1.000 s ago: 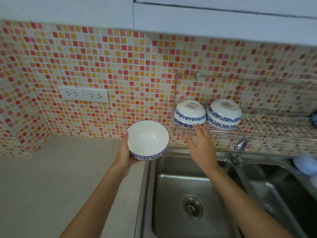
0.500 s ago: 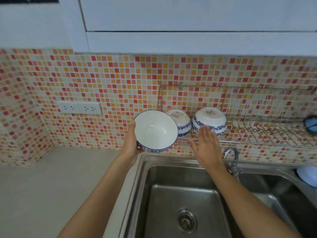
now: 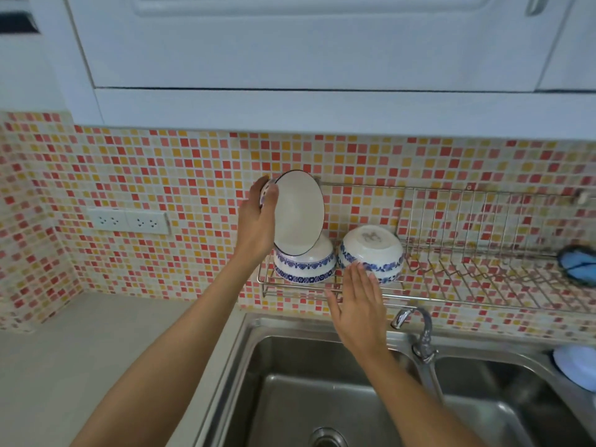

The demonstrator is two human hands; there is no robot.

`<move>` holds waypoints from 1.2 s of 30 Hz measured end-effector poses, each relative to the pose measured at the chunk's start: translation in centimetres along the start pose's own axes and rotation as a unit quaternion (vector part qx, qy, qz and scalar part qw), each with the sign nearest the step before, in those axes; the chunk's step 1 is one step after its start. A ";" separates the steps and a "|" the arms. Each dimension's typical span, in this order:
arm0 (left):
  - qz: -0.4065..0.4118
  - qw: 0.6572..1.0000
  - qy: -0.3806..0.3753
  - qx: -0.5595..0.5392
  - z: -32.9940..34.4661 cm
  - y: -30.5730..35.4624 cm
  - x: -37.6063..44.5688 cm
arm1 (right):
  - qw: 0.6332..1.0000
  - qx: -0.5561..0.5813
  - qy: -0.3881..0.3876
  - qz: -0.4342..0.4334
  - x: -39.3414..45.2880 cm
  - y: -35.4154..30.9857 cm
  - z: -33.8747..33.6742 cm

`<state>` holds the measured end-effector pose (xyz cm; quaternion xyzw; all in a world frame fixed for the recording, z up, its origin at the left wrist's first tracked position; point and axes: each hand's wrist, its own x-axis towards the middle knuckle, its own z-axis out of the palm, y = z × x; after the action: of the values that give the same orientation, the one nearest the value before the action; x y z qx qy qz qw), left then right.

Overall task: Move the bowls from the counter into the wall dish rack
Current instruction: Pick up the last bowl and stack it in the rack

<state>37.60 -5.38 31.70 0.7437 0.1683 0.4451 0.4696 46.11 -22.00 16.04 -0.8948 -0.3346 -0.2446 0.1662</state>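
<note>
Two bowls (image 3: 303, 266) already fill the rack's (image 3: 483, 285) left end, so the tilted bowl (image 3: 298, 212) gripped by the left hand (image 3: 258, 227) could knock them, the right hand (image 3: 359, 309) open-fingered.

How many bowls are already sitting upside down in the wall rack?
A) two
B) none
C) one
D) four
A: two bowls rest upside down side by side at the rack's left end, the left bowl and the right bowl, while the left hand holds a third bowl tilted above the left one, not yet set down.
</note>
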 end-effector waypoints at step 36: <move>0.377 0.820 -0.045 0.428 5.2 -9.4 3.7 | 0.999 0.024 0.037 -0.020 0.0 0.6 1.6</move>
<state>45.45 -1.07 24.74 0.8945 0.0270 0.4365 -0.0932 47.09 -21.72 14.70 -0.8739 -0.3521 -0.2728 0.1945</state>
